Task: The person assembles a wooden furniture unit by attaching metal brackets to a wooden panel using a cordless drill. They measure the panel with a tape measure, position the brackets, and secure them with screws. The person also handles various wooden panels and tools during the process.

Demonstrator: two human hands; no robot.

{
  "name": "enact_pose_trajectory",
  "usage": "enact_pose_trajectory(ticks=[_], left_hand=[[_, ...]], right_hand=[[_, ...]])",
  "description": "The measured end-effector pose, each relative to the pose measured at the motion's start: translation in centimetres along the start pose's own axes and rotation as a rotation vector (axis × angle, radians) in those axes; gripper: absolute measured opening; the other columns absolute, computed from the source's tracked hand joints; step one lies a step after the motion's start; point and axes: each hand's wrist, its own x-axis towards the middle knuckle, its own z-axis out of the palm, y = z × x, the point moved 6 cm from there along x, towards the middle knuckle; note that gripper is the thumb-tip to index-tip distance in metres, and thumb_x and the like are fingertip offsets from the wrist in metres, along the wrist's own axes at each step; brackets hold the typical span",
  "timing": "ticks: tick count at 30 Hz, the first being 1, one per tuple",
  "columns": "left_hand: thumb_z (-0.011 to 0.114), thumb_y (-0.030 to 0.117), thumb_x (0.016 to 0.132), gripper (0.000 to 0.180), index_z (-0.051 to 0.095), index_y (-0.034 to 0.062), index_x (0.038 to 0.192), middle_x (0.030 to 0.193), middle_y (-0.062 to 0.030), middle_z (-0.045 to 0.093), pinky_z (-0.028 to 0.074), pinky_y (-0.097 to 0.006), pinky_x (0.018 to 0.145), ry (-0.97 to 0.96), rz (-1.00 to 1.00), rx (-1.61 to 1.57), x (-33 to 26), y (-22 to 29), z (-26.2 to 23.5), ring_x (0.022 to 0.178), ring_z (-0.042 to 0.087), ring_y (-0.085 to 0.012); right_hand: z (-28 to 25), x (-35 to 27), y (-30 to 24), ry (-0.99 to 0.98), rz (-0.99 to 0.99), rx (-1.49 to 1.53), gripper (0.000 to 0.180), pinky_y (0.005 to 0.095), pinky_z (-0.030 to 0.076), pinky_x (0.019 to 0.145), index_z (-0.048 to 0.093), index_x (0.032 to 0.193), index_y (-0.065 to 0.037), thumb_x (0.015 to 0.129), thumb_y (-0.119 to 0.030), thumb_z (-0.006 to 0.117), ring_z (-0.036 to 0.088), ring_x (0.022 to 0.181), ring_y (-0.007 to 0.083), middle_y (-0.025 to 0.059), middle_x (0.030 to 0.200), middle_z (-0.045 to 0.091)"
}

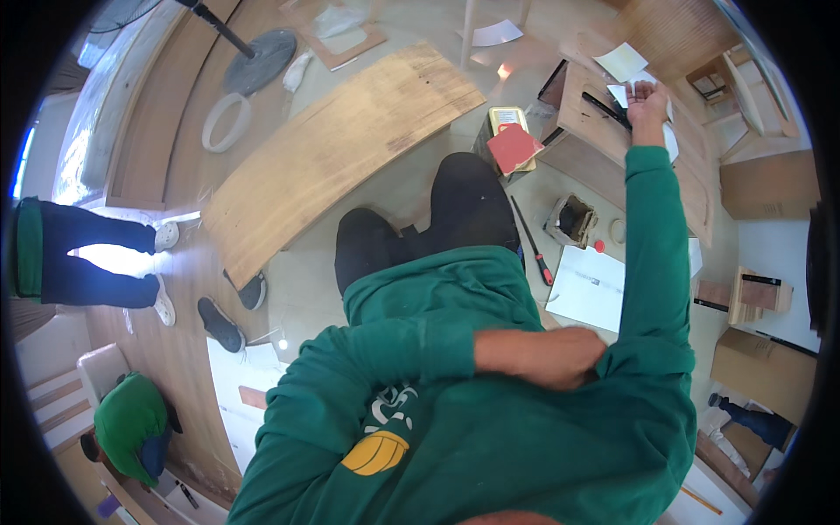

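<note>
My left hand (551,357) reaches across my body and is closed at the right elbow, where the green sleeve (646,350) bunches up. Its fingertips are hidden in the fabric. My right arm stretches out to the far right. At its end my right hand (646,101) is open, palm up, with the fingers loosely curled. It rests above a wooden cabinet piece (582,109), beside white paper sheets (621,61) and a black metal drawer slide (604,110).
A long wooden board (350,140) lies ahead on the left. Near my knee stand a tin (507,118) with a red square sheet (514,149), a red-handled tool (534,245) and a small open box (571,220). Two other people (87,254) are on the left.
</note>
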Motion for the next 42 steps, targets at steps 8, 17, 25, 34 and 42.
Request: enact_pose_trajectory(ticks=[8, 17, 25, 34, 42], left_hand=[[0.065, 0.013, 0.076, 0.022, 0.066, 0.0061, 0.097, 0.093, -0.0113, 0.064, 0.047, -0.04, 0.082, 0.394, -0.069, 0.827, -8.7, -2.8, -11.6, 0.088, 0.06, -0.0305], [0.065, 0.01, 0.08, 0.078, 0.025, 0.0118, 0.147, 0.15, -0.0163, 0.028, 0.023, -0.063, 0.106, 0.627, -1.115, 1.612, -32.2, -12.1, -27.1, 0.136, 0.027, -0.0429], [0.048, -0.004, 0.081, 0.065, 0.034, 0.0096, 0.142, 0.143, -0.0175, 0.04, 0.04, -0.051, 0.098, 0.576, -1.089, 1.683, -36.3, -11.5, -36.8, 0.126, 0.043, -0.0393], [0.05, -0.001, 0.075, 0.051, 0.062, 0.017, 0.121, 0.099, -0.023, 0.065, 0.048, -0.046, 0.083, 0.819, -1.071, 1.433, -39.0, -7.9, -46.8, 0.096, 0.062, -0.0389], [0.06, 0.003, 0.061, 0.038, 0.07, 0.0025, 0.098, 0.082, -0.0241, 0.066, 0.05, -0.04, 0.074, 0.581, -1.258, 1.118, -38.8, -6.3, -50.7, 0.081, 0.066, -0.037]], right_hand=[[-1.1, -8.9, 1.8, -0.335, -0.06, -0.307, 0.017, 0.0326, 0.052, 0.059, 0.06, 0.087, -0.004, 0.089, -0.021, 0.061, 0.058, 0.064, 0.0159, 0.0054, 0.073, 0.059], [-4.2, -33.6, 11.5, -0.969, -0.193, -1.233, 0.035, 0.0381, 0.048, 0.085, 0.06, 0.11, 0.002, 0.081, -0.016, 0.067, 0.061, 0.094, 0.0293, 0.0163, 0.099, 0.063], [-4.8, -39.7, 12.6, -0.874, -0.593, -1.478, 0.038, 0.0448, 0.039, 0.097, 0.059, 0.11, -0.001, 0.075, -0.012, 0.068, 0.045, 0.117, 0.0356, 0.0172, 0.121, 0.051], [-5.5, -40.7, 11.5, -0.794, -0.563, -1.474, 0.039, 0.0463, 0.037, 0.1, 0.058, 0.111, -0.002, 0.074, -0.012, 0.067, 0.045, 0.118, 0.0361, 0.0162, 0.124, 0.049], [-5.1, -40.3, 11.7, -0.813, -0.542, -1.483, 0.041, 0.0458, 0.037, 0.098, 0.056, 0.112, -0.003, 0.074, -0.013, 0.067, 0.045, 0.117, 0.0349, 0.0145, 0.124, 0.049]])
